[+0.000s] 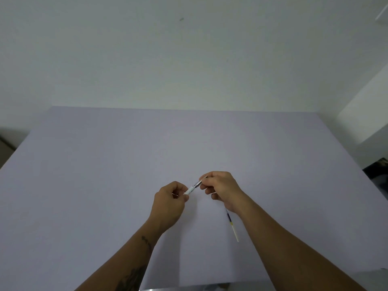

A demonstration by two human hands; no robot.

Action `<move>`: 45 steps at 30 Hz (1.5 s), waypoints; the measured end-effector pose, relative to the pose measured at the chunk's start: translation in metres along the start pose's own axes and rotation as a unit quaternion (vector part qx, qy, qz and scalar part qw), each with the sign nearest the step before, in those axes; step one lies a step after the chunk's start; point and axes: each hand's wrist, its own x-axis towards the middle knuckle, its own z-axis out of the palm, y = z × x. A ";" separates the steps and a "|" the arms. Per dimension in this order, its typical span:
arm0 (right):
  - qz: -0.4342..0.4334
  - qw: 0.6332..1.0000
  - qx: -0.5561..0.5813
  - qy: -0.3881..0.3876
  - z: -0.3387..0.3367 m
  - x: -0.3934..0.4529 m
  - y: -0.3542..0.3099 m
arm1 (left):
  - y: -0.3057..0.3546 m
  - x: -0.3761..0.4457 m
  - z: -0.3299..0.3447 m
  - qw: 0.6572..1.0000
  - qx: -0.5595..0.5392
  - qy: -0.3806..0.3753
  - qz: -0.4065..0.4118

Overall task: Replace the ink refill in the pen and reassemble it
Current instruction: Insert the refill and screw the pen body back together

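The slim white plastic pen with a silver metal front part (193, 187) is held in the air above the middle of the table, a little to the near side, and it lies slanted, with its white end lower on the left and its metal end higher on the right. The left hand (170, 203) is closed around the white end, with the thumb and the fingers pinching the barrel. The right hand (221, 189) is closed on the silver end, and its fingertips (203, 182) cover the tip, so I cannot tell if this part is joined fully to the barrel. Both hands are close together, with only a short piece of the pen visible between them. Near the right wrist, on the table, lies a thin ink refill with a dark upper part, a yellow band and a white lower part (232, 226); its far end is hidden behind the right hand. Everything rests over a wide pale lilac table surface (105, 175). Behind the far edge of the table stands a plain white wall (189, 59). Both bare forearms enter from the near edge, and the left one has dark tattoos (134, 276).
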 end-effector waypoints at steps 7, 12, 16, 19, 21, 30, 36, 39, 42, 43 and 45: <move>-0.001 1.000 -0.001 -0.008 0.002 -0.007 0.005 | 0.002 -0.007 -0.005 1.000 -0.005 0.008 0.013; 0.001 0.999 0.048 -0.019 0.002 -0.012 0.009 | 0.006 -0.012 -0.007 1.000 -0.007 0.007 0.014; -0.030 0.999 0.014 -0.017 0.001 -0.018 0.012 | 0.006 -0.015 -0.007 1.000 -0.006 0.007 0.015; -0.057 0.997 -0.054 -0.004 0.001 -0.022 0.013 | 0.006 -0.018 -0.005 1.000 0.000 -0.004 0.016; -0.067 0.994 -0.081 -0.007 -0.002 -0.024 0.013 | 0.005 -0.019 -0.004 1.000 0.005 -0.008 0.016; -0.103 0.990 -0.097 -0.027 -0.021 -0.027 0.015 | 0.008 -0.021 -0.001 1.000 0.010 -0.015 0.017; -0.102 0.985 -0.139 -0.002 -0.020 -0.026 0.020 | 0.011 -0.022 0.001 1.000 0.009 -0.019 0.023; -0.106 0.985 -0.133 -0.006 -0.018 -0.026 0.020 | 0.011 -0.022 -0.001 0.999 0.009 -0.019 0.024; -0.115 0.987 -0.112 -0.013 -0.018 -0.025 0.018 | 0.011 -0.021 -0.002 0.999 0.018 -0.017 0.023; -0.120 0.987 -0.109 -0.021 -0.019 -0.024 0.018 | 0.011 -0.021 -0.002 0.999 0.021 -0.016 0.023; -0.125 0.985 -0.114 -0.029 -0.019 -0.024 0.019 | 0.010 -0.020 -0.003 0.999 0.022 -0.016 0.023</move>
